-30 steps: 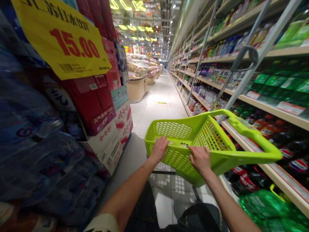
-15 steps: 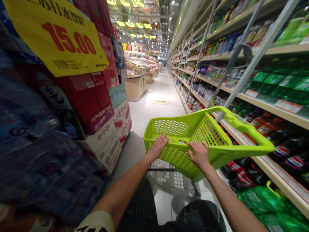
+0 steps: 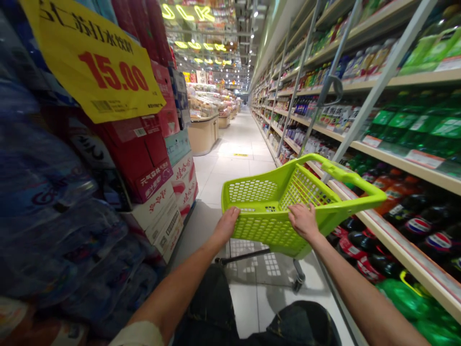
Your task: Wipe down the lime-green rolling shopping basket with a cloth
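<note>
A lime green plastic shopping basket cart stands on wheels in a supermarket aisle, empty, its long handle pointing right towards the shelves. My left hand grips the near rim at the basket's left corner, fingers curled over the edge. My right hand grips the same rim further right, near the base of the handle. Both forearms reach forward over my dark trousers.
On the left rises a stack of red and white drink cartons and shrink-wrapped water packs under a yellow 15.00 price sign. Shelves of soda bottles line the right. The white tiled aisle floor runs ahead.
The basket has rolled forward and away from me, with both hands staying on its rim. Its handle has swung slightly left, and the wheeled frame now shows below.
</note>
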Action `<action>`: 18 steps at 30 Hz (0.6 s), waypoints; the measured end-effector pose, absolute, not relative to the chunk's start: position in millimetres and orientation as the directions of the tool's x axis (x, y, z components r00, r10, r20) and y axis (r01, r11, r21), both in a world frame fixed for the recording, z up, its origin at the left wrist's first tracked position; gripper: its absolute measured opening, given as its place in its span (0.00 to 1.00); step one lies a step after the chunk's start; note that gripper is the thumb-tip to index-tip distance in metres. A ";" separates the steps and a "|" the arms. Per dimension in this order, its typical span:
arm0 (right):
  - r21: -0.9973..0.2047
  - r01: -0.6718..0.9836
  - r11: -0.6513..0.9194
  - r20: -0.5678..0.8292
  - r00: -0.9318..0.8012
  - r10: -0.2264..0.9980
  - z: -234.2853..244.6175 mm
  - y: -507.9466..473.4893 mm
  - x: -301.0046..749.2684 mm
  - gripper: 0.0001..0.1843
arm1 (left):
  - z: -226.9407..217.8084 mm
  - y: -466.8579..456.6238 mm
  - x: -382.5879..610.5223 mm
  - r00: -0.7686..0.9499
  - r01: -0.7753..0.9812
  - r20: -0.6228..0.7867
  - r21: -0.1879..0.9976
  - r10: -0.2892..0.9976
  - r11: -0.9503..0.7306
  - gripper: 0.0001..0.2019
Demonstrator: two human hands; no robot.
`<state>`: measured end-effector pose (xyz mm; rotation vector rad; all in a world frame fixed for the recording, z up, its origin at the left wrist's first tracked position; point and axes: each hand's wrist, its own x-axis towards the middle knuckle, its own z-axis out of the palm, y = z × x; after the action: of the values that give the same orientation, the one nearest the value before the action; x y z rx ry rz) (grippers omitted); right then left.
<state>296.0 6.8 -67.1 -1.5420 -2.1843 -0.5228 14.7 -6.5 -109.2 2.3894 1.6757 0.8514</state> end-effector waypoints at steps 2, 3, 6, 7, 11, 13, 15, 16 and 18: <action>0.081 0.966 0.245 0.542 -0.249 0.803 -71.2 3.9 279.9 0.15 | -113.5 -15.6 28.4 0.272 0.826 0.399 0.369 0.875 -0.426 0.19; 0.072 0.970 0.233 0.545 -0.233 0.805 -75.4 0.9 268.5 0.15 | -115.4 -20.2 35.6 0.292 0.821 0.416 0.353 0.861 -0.449 0.19; -0.001 0.960 0.281 0.529 -0.238 0.815 -93.0 -10.0 236.4 0.16 | -117.4 -33.0 54.4 0.409 0.782 0.443 0.280 0.798 -0.556 0.20; -0.031 0.954 0.299 0.526 -0.238 0.817 -98.8 -12.5 230.8 0.16 | -116.4 -36.5 58.0 0.453 0.764 0.439 0.258 0.776 -0.592 0.21; -0.082 0.937 0.341 0.520 -0.251 0.816 -112.1 -13.4 240.5 0.18 | -107.1 -42.2 53.1 0.589 0.686 0.394 0.219 0.705 -0.694 0.19; -0.093 0.947 0.306 0.501 -0.221 0.837 -114.0 -13.3 251.4 0.19 | -103.7 -38.4 45.0 0.628 0.670 0.365 0.195 0.687 -0.716 0.18; -0.111 0.963 0.245 0.478 -0.164 0.863 -116.4 -16.3 255.6 0.21 | -104.4 -32.7 42.3 0.621 0.698 0.347 0.163 0.702 -0.698 0.18; -0.121 0.966 0.227 0.470 -0.146 0.871 -118.4 -18.9 254.8 0.22 | -106.5 -30.4 44.6 0.601 0.722 0.348 0.148 0.719 -0.676 0.18; -0.141 0.963 0.229 0.464 -0.140 0.875 -123.4 -24.5 250.0 0.23 | -113.9 -28.4 56.1 0.584 0.744 0.373 0.111 0.721 -0.659 0.18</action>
<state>250.0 -24.5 -123.4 -1.6860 -2.0592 -0.2631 56.1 -28.4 -113.9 2.8465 1.3175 0.6283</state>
